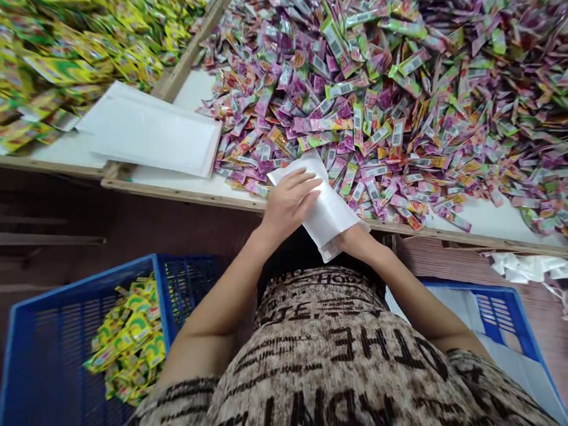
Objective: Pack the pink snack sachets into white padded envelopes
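A white bag [331, 216] is held in front of my body, slanting across the table's front edge. My left hand [290, 201] lies on its upper left part with the fingers spread across it. At the bag's lower right end is my right hand [352, 241], its fingers hidden inside or behind the bag. Just beyond the bag spreads a big heap of small purple, pink and green packets [310, 100]. To the left, a stack of flat white bags [155, 133] rests over the wooden divider.
Yellow-green packets [89, 53] fill the table's left section, past the wooden divider [189, 53]. A blue crate [84, 284] at lower left holds yellow packets [133, 337]. White sheets lie in another blue crate [501, 307] at lower right, near crumpled white material [523, 267].
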{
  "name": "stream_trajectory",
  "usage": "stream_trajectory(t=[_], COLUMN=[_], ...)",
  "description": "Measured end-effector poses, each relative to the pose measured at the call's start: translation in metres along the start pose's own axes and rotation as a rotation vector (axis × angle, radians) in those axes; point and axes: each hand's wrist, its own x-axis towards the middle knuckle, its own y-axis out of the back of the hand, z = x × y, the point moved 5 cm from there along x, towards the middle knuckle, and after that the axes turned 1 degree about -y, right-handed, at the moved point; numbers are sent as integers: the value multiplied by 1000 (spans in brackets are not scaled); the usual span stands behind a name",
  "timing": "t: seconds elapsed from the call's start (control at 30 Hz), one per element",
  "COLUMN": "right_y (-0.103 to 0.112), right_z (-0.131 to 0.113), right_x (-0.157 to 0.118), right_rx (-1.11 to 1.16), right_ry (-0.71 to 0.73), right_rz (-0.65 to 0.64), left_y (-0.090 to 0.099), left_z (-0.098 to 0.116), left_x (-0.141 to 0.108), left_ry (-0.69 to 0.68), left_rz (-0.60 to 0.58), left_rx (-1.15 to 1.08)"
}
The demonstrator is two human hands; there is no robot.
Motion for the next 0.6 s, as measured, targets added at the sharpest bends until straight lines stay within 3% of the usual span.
stream_trajectory(t=[0.07, 0.17, 0.3, 0.47, 0.6], right_y=[14, 32, 42, 52, 57], right_z=[12, 37, 58, 58, 65], right_x=[-22, -47, -50, -45, -87], right_rx=[-72, -109, -178, -290, -126], right_ry=[58, 102, 128, 78, -19], right_rz=[-15, 49, 80, 76, 105], left_y=[-32, -72, -68, -60, -73], left_z=[-12, -30, -22, -1, -8], left_x=[20, 30, 11, -35, -44], left_ry=[-218, -371, -490, -598, -576], left_rz=[-128, -278, -293, -471, -473], left_rx=[156, 340, 420, 327, 337])
